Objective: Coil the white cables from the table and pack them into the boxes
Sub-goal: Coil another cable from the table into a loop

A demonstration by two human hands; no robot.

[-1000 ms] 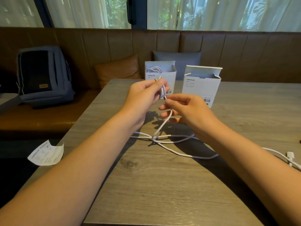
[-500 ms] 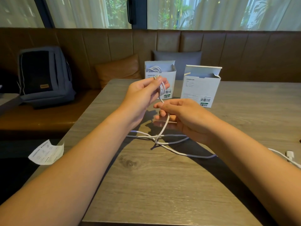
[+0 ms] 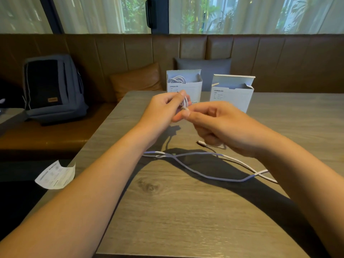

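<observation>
Both hands are raised above the wooden table (image 3: 186, 211), meeting in front of the two white boxes. The left hand (image 3: 163, 108) has its fingers curled, and a few white loops of the cable (image 3: 210, 175) show between its thumb and fingertips, so it grips the gathered part. The right hand (image 3: 221, 125) reaches in from the right with its thumb and forefinger pressed together on the cable just beside the left fingertips; the spot is blurred, so the exact contact is hard to read. Its other fingers are curled under the palm. Below the right hand a short white length with a plug end (image 3: 202, 143) hangs just above the table; whether those fingers hold it cannot be told. The rest of the cable lies loose on the table beneath the forearms, crossing itself near the left wrist and trailing off to the right. Behind the hands, the left box (image 3: 193, 86) stands open with a coiled white cable inside; the right box (image 3: 230, 97) stands open beside it, its flap up. A paper leaflet (image 3: 55, 175) sits off the table's left edge, and a dark backpack (image 3: 52, 88) rests on the bench.
</observation>
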